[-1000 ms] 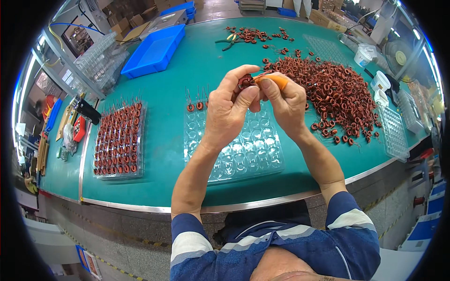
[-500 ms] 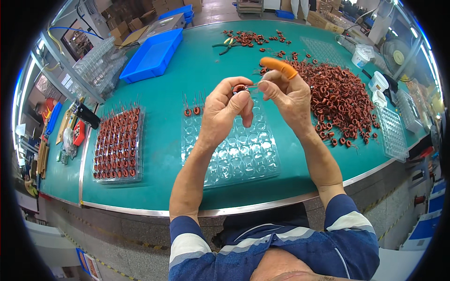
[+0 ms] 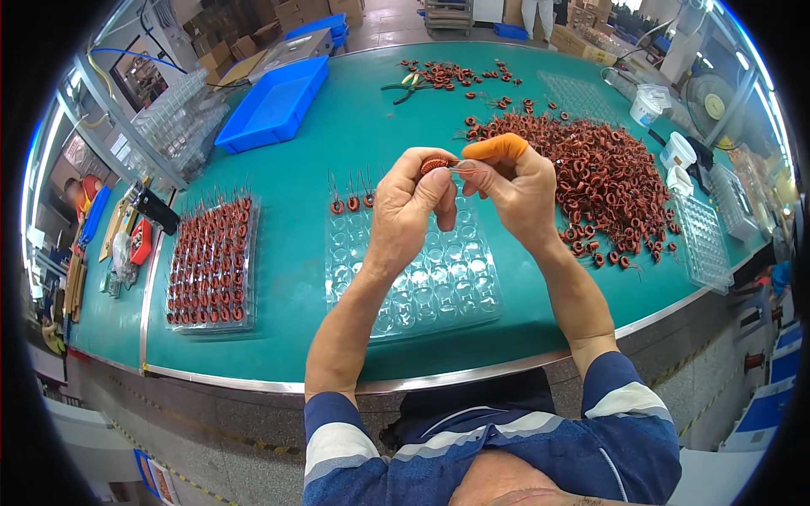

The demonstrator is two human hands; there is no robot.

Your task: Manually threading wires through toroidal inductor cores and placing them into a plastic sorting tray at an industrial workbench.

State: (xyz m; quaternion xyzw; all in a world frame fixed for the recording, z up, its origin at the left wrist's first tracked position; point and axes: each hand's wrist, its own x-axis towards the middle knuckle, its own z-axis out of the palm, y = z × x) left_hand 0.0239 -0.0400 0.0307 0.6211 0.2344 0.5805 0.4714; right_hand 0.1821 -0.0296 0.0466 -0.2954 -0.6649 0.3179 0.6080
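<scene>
With the coil you hold taken as the clock's centre and 12 pointing away from you, your left hand (image 3: 398, 211) pinches that red-brown wound coil (image 3: 434, 164) between thumb and fingers, up above the green table (image 3: 291, 278). Its thin leads (image 3: 469, 171) stretch toward 3 o'clock and lie against the thumb of your right hand (image 3: 521, 192), whose curled finger wears an orange finger cover (image 3: 498, 148) just above them; whether that finger and thumb actually squeeze the leads, I can't tell. At 6 o'clock, below your hands, sits a clear pocketed tray (image 3: 413, 295); near its far left corner, at 8 o'clock, three finished-looking coils (image 3: 353, 203) stand with leads upward. Farther out at 8 o'clock, a second clear tray (image 3: 251, 282) carries close rows of upright coils, with a black cylindrical object (image 3: 155, 208) beyond it near 9. A blue bin (image 3: 274, 105) rests at 10, pliers (image 3: 409, 87) lie between 11 and 12, and a small scatter of coils (image 3: 451, 74) lies at 12. The big loose heap of coils (image 3: 603, 190) spreads at 3 o'clock, just beyond your right hand, with another clear tray (image 3: 704, 240) between 3 and 4.
</scene>
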